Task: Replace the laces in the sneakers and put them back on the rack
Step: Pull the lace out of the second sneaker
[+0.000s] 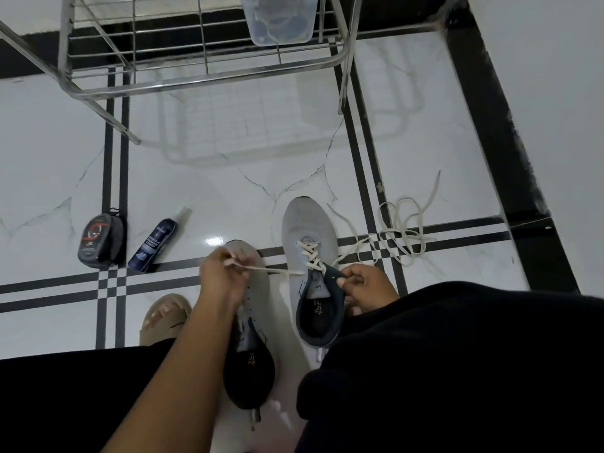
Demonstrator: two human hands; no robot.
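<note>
Lacing is under way on the sneaker (310, 243) below the rack (202, 60): left hand (222, 276) pinches the lace (281, 271), right hand (366, 286) grips its tongue. Next, thread another eyelet.

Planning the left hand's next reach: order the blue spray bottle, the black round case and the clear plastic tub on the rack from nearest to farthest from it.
From the left hand:
1. Blue spray bottle, on the floor just to its left.
2. Black round case, farther left.
3. Clear plastic tub, up on the rack.
</note>
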